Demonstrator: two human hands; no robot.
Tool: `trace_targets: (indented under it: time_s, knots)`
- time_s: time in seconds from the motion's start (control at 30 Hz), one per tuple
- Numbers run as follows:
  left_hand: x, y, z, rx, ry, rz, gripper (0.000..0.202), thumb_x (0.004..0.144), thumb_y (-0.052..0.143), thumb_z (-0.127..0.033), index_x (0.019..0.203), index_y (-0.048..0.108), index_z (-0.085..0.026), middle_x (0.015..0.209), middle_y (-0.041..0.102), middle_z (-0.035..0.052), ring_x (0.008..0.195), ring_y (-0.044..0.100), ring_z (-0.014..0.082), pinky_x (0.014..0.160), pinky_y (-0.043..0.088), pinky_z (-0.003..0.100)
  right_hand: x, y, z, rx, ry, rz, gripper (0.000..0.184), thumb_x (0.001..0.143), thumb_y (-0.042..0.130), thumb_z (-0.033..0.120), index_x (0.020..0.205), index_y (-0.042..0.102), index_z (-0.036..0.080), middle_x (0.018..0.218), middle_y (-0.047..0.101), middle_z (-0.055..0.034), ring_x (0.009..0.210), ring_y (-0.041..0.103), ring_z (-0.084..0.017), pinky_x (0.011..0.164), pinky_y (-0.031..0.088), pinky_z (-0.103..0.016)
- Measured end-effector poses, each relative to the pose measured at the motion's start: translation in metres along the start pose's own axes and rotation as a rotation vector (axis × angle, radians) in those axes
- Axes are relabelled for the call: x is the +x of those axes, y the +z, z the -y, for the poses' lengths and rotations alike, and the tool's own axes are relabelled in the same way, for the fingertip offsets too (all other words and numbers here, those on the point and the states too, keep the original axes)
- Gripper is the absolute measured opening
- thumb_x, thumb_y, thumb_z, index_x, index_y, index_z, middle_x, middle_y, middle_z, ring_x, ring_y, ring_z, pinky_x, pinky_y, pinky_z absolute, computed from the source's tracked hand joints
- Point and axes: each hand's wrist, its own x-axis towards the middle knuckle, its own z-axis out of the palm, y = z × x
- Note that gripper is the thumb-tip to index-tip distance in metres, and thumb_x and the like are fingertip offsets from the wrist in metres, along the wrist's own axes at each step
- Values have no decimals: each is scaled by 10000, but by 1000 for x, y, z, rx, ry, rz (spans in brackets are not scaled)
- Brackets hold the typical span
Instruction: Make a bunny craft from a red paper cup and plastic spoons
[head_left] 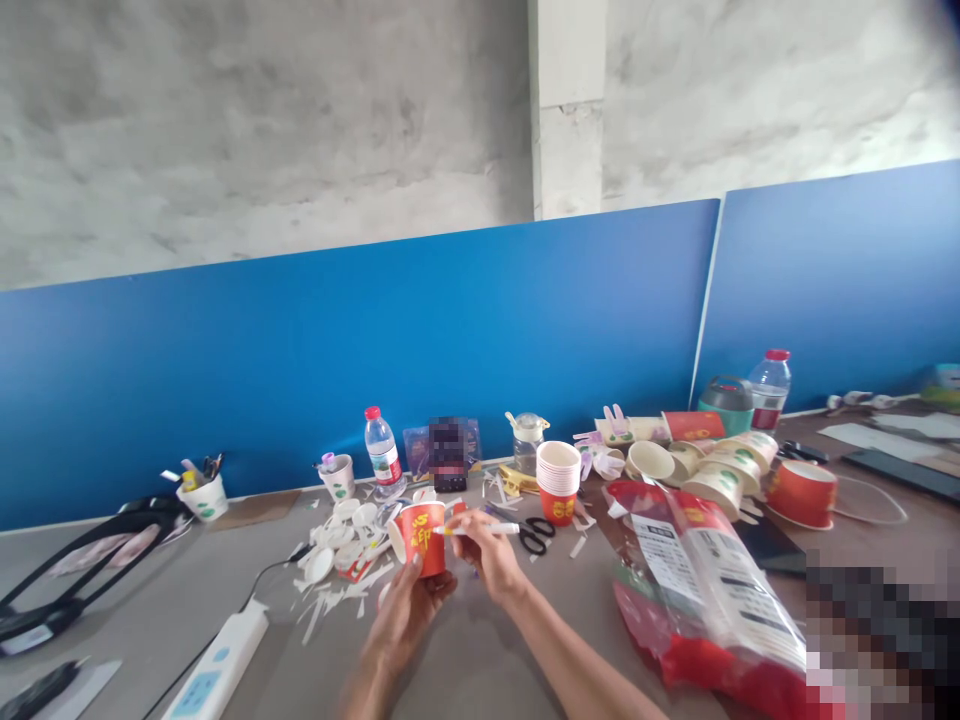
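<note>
A red paper cup [424, 538] with yellow lettering is held at its lower part by my left hand [409, 610], above the desk. My right hand [487, 553] grips a white marker pen [491, 528] that lies almost level, its tip at the cup's right side. Whether the tip touches the cup I cannot tell. Just left of the cup lies a pile of white paper scraps and cut cup pieces [341, 540]. Black-handled scissors [534, 537] rest to the right of my right hand, in front of a stack of red and white paper cups [559, 480].
At the back stand a water bottle [383, 455], a glass jar [528, 440] and a cup of pens [202, 495]. A plastic bag of cups [705, 570] lies at right, near several loose cups [720, 480]. A power strip [221, 665] sits front left. A blue partition [375, 330] runs behind.
</note>
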Motion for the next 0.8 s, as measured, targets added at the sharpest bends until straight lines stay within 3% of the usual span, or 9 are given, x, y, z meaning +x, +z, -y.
trace_targets:
  time_s: [0.37,0.6,0.8]
  knots:
    - [-1,2,-2,46,-8,-18,241,719,852,-377,840,763,-188,785,786,41,713,717,220,827,568,374,1,1,0,-70,36,23,310,704,681,493,635,658,192,458,527,39,440,348,-84,471,210,-237]
    - [-4,6,-1,-12,-8,-77,167,788,800,-301,825,737,-150,727,771,59,667,714,203,760,612,362,6,-8,-6,-44,80,-12,298,690,679,483,630,658,192,442,522,38,428,338,-81,461,189,-234]
    - [-7,8,-5,-74,-32,-50,192,770,817,-285,812,723,-124,728,756,72,662,705,193,745,615,345,14,-16,-11,-9,86,-38,315,659,710,488,603,647,184,401,516,33,388,318,-73,441,149,-227]
